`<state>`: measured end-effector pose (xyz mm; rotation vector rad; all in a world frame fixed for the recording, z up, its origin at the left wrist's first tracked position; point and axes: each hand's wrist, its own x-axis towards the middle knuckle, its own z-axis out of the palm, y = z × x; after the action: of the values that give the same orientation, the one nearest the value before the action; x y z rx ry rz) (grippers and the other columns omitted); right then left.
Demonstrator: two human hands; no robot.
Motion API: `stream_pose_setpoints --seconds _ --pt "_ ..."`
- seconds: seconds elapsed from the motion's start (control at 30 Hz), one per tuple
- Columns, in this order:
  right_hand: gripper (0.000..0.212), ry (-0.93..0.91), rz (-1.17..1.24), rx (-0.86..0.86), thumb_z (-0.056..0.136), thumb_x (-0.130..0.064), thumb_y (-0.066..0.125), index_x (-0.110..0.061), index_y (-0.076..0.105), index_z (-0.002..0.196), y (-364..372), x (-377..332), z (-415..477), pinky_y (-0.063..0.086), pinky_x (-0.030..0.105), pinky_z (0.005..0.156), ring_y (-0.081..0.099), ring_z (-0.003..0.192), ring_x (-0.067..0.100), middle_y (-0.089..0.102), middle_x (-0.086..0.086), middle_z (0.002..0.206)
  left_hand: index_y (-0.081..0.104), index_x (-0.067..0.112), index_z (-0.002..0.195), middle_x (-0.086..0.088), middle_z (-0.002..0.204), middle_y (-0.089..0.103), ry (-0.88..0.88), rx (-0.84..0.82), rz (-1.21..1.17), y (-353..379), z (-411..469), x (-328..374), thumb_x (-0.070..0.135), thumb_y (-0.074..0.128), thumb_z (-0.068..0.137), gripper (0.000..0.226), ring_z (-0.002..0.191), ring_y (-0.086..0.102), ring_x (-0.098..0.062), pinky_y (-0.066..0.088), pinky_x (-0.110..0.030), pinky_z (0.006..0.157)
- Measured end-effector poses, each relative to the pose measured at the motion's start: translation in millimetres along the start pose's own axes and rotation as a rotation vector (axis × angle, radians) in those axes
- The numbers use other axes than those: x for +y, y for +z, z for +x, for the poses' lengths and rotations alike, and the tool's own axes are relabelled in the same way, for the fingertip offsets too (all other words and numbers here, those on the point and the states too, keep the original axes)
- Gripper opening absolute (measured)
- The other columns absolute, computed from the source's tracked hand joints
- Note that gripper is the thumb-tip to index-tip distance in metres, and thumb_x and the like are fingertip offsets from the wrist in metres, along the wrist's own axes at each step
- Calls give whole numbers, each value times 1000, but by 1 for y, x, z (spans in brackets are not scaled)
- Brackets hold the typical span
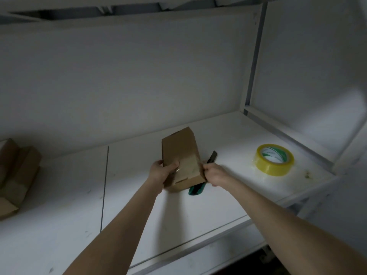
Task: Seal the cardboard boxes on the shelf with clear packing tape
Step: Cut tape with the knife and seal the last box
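Note:
A small brown cardboard box is held tilted above the white shelf, near its middle. My left hand grips its left side, thumb across the front face. My right hand pinches the box's lower right edge. A roll of clear packing tape with a green and white core lies flat on the shelf to the right, apart from both hands. A green and black utility knife lies on the shelf under and behind the box, partly hidden by it.
Several more brown cardboard boxes are stacked at the far left of the shelf. A white back wall and a metal upright close the shelf at the rear and right. The shelf's front edge runs diagonally below my arms.

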<state>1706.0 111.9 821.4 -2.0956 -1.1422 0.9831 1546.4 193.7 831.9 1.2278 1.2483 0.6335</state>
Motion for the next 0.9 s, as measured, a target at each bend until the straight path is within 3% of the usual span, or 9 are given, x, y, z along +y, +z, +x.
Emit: stream_pose_setpoints --seconds 0.07,0.13,0.23,0.37,0.5,0.63,0.7,0.77,0.9 --pt "29 -33 -254 -25 98 -15 40 -9 63 114 0 3 2 48 31 83 59 105 28 62 12 118 38 5 140 -14 118 62 17 34 31 5 -2 1 25 77 80 74 90 62 -24 51 -29 76" --pt "27 -48 -441 7 95 -20 45 -12 62 115 -3 3 2 48 32 80 60 104 29 60 13 118 34 7 143 -19 128 56 20 62 -6 9 0 -3 21 76 81 76 102 61 -31 50 -33 83" --pt "25 12 -542 132 93 -28 53 -19 63 115 -19 12 7 45 32 77 57 100 29 53 10 119 42 9 139 -22 130 54 36 138 -21 12 -1 -13 10 71 85 62 105 60 -33 50 -36 93" --pt "30 80 -692 216 101 -28 43 -22 62 123 -49 25 6 45 37 90 50 113 32 44 10 124 47 7 138 -13 134 54 68 170 82 32 -9 -18 2 52 94 45 118 55 -30 44 -37 103" --pt "39 -113 -415 361 103 -35 36 -17 56 131 -41 14 8 45 36 90 54 113 34 53 15 127 61 9 123 -10 120 65 66 117 7 45 -15 -26 -6 32 89 47 107 62 -30 51 -40 96" --pt "56 -89 -307 169 101 -40 42 -21 27 151 -3 0 8 46 39 100 48 127 33 39 15 147 65 5 111 -11 109 69 70 74 -61 39 -19 -29 -14 29 84 49 97 64 -31 54 -35 84" --pt "59 -78 -395 217 100 -44 41 -22 24 152 -3 -8 8 39 44 108 36 136 34 27 14 154 60 6 124 -11 126 61 76 93 -24 31 -18 -24 -11 32 87 50 110 60 -29 51 -38 96" --pt "66 -168 -491 271 99 -53 36 -22 16 154 -5 -22 11 22 46 117 14 146 34 10 10 161 47 6 138 -9 142 47 96 202 70 17 -14 -17 -4 32 93 48 128 46 -27 38 -36 109" --pt "69 -375 -620 162 100 -57 26 -26 1 156 17 -51 21 1 46 121 -9 149 31 -9 9 163 42 6 141 -15 146 41 190 297 407 -9 -3 -8 4 37 96 45 130 44 -30 34 -30 105"
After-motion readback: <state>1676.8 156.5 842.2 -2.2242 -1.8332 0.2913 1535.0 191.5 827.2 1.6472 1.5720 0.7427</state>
